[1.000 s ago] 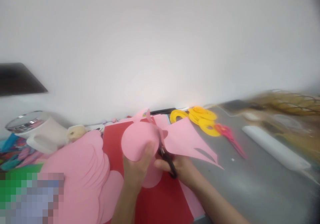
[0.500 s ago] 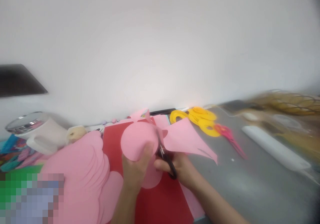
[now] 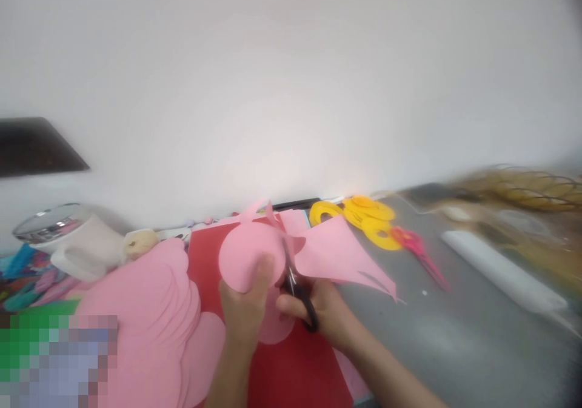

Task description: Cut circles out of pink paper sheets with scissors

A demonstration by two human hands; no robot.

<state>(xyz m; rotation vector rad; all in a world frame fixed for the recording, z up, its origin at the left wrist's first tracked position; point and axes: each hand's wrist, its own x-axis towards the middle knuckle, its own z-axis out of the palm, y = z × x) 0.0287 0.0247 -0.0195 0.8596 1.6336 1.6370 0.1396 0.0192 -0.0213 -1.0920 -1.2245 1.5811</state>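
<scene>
Between the thumb and fingers of my left hand (image 3: 248, 302) is a pink paper piece (image 3: 248, 253) with a rounded outline. My right hand (image 3: 325, 311) is closed on black-handled scissors (image 3: 300, 296), whose blades lie along the right edge of the rounded piece. A pink paper offcut (image 3: 341, 253) spreads to the right of the blades, above my right hand. Under both hands lies red paper (image 3: 295, 371), with another rounded pink piece (image 3: 275, 329) on it, partly hidden by my left hand.
Overlapping rounded pink cutouts (image 3: 136, 317) are piled at left, near a white mug (image 3: 93, 244). Yellow paper rings (image 3: 370, 211) and pink scissors (image 3: 421, 253) lie right of centre on the grey table (image 3: 445, 347). A long white object (image 3: 500, 268) lies farther right. A wall stands behind.
The scissors and my right hand have shifted slightly to the left, closer to the rounded piece. My left hand keeps its hold on the paper.
</scene>
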